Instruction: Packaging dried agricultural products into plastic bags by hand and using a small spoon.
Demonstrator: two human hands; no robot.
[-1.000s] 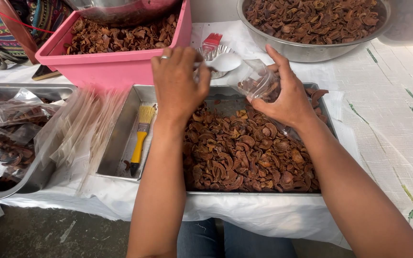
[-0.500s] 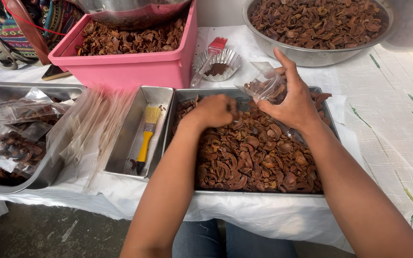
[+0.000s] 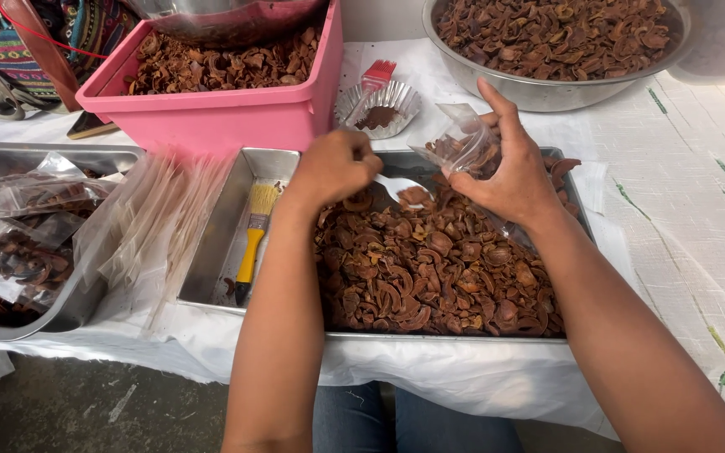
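A worktop (image 3: pixel 681 168) under white cloth carries a big steel tray (image 3: pixel 237 243) heaped with brown dried shell pieces (image 3: pixel 438 268); a yellow-handled brush (image 3: pixel 253 243) lies in its bare left end. Behind stand a pink tub (image 3: pixel 211 117) and a steel bowl (image 3: pixel 539 88) of the same pieces. The right hand (image 3: pixel 513 168) pinches a small clear bag (image 3: pixel 463 147), partly filled, above the tray. The left hand (image 3: pixel 333 168), its grip closed on a white spoon (image 3: pixel 400 189), holds a scoop just beside the bag.
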